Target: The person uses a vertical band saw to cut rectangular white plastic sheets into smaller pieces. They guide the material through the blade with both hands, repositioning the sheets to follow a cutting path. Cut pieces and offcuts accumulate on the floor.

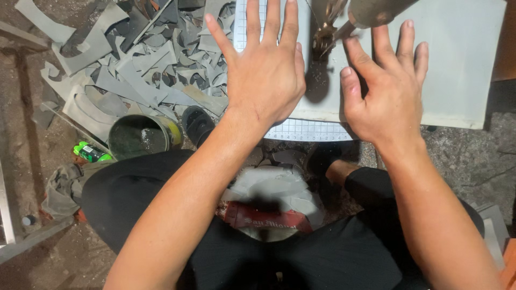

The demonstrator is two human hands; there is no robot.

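Head view looks straight down on my two hands, both spread flat on a grey sheet [457, 64] that lies over a gridded mat [306, 130]. My left hand [266, 75] has its fingers fanned wide and palm down, holding nothing, just pressing the sheet near its left edge. My right hand [389, 91] is also open and flat, fingers a little bent, pressing the sheet just beside the left one. Between the two hands, at the top, a drill bit [324, 36] comes down onto the sheet, with curled shavings about it. Left of the sheet lies a heap of grey offcuts [134, 70]. Nearer me stand a tin [141, 137] and a green bottle [90, 152], and a red box [267, 219] lies between my knees
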